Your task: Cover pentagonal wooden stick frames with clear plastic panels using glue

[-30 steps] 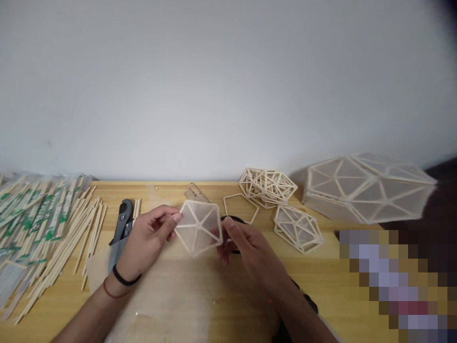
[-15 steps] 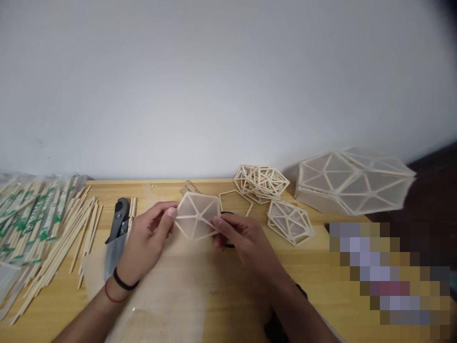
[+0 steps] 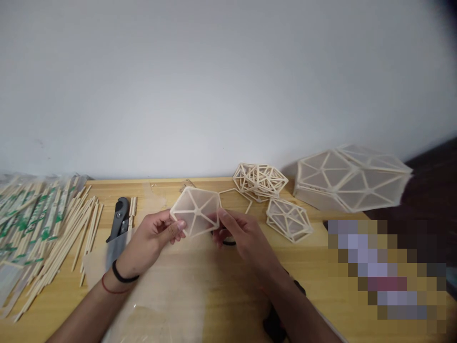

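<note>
A pentagon panel (image 3: 209,202) of thin wooden sticks, backed with translucent sheet, is held up above the table. Its sticks run out from one middle point like spokes. My left hand (image 3: 157,240) pinches the lower left edge, thumb on the front face. At the right edge, my right hand (image 3: 241,236) grips the panel between thumb and fingers. A black ring-shaped thing (image 3: 229,243), partly hidden, shows behind the right fingers. Below the panel, a translucent sheet (image 3: 171,290) lies on the tabletop.
Wrapped chopsticks (image 3: 32,214) and loose sticks (image 3: 60,252) lie left, beside a grey-black cutter (image 3: 119,219). Bare stick frames (image 3: 259,181) are piled behind. Covered panels (image 3: 290,220) lie right, near a large covered structure (image 3: 352,181) against the wall. Something black (image 3: 274,324) lies under my right forearm.
The panel has tilted and moved slightly up and left. My left thumb has shifted from its left corner onto the lower left front, and the right grip has moved up slightly.
</note>
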A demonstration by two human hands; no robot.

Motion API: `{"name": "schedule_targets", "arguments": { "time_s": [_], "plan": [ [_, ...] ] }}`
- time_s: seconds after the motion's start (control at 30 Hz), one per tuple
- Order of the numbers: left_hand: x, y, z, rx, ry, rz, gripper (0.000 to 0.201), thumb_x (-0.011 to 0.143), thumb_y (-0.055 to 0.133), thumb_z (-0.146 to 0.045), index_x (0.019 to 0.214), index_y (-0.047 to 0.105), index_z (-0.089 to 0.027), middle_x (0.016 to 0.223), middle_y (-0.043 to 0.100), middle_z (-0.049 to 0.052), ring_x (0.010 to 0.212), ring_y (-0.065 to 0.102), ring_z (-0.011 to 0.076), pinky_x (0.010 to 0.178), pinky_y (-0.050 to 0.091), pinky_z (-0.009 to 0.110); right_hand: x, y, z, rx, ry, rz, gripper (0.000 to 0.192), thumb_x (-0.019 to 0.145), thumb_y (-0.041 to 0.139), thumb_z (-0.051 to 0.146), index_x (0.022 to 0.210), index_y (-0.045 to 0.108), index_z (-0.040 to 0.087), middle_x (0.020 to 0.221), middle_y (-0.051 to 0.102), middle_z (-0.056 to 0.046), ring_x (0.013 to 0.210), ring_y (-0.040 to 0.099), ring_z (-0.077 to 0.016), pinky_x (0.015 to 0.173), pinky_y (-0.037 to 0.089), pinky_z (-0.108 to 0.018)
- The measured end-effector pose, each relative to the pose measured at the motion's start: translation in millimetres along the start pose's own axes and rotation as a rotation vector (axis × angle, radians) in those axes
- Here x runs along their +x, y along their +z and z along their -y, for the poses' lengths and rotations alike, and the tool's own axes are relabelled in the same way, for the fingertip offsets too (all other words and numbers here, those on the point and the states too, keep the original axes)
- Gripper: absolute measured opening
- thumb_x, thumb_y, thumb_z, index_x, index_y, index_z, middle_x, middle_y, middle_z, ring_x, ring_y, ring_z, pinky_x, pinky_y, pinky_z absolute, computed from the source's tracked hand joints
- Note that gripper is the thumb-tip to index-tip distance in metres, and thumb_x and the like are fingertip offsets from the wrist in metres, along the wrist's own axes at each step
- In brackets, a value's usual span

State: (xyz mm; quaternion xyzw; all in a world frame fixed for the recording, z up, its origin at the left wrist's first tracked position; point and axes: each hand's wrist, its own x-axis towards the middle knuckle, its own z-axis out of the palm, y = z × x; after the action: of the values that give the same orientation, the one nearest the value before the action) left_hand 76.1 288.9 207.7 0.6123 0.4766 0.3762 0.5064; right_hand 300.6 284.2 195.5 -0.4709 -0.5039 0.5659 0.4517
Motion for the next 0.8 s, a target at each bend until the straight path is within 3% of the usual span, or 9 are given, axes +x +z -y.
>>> {"name": "schedule_targets", "arguments": {
  "time_s": [0.17, 0.3, 0.5, 0.8],
  "plan": [
    [1, 0.7, 1, 0.048, -0.011, 0.031, 0.03, 0.091, 0.068, -0.042, 0.072, 0.07, -0.018, 0.067, 0.072, 0.003, 0.061, 0.06, 0.0147, 0.06, 0.049, 0.027, 3, -2, 3, -0.034, -0.111, -0.037, 0.042, 0.093, 0.067, 0.059, 0.08, 0.069, 0.02, 0.076, 0.066, 0.0, 0.066, 0.06, -0.0148, 0.065, 0.05, -0.027],
    [0, 0.2, 3, 0.105, -0.03, 0.082, 0.031, 0.091, 0.066, -0.042, 0.071, 0.068, -0.018, 0.066, 0.07, 0.003, 0.062, 0.06, 0.0154, 0.06, 0.048, 0.028, 4, -4, 4, 0.023, -0.151, -0.08, 0.033, 0.093, 0.069, 0.053, 0.089, 0.073, 0.02, 0.078, 0.067, 0.0, 0.071, 0.061, -0.0155, 0.071, 0.052, -0.028],
    [2, -0.8, 4, 0.097, -0.04, 0.14, 0.036, 0.093, 0.065, -0.046, 0.07, 0.066, -0.018, 0.064, 0.065, 0.002, 0.061, 0.056, 0.0148, 0.06, 0.044, 0.028, 1, -6, 5, 0.04, -0.177, -0.103, 0.03, 0.092, 0.072, 0.046, 0.08, 0.072, 0.018, 0.073, 0.066, -0.001, 0.066, 0.058, -0.0139, 0.066, 0.048, -0.027],
    [2, -7.4, 0, 0.144, 0.019, 0.076, 0.051, 0.102, 0.051, -0.053, 0.066, 0.06, -0.019, 0.066, 0.056, 0.0, 0.067, 0.05, 0.0159, 0.068, 0.038, 0.03, -6, -2, 15, -0.074, -0.144, -0.072, 0.031, 0.092, 0.065, 0.045, 0.074, 0.059, 0.021, 0.062, 0.057, 0.003, 0.059, 0.053, -0.0135, 0.059, 0.044, -0.026]
  ]
}}
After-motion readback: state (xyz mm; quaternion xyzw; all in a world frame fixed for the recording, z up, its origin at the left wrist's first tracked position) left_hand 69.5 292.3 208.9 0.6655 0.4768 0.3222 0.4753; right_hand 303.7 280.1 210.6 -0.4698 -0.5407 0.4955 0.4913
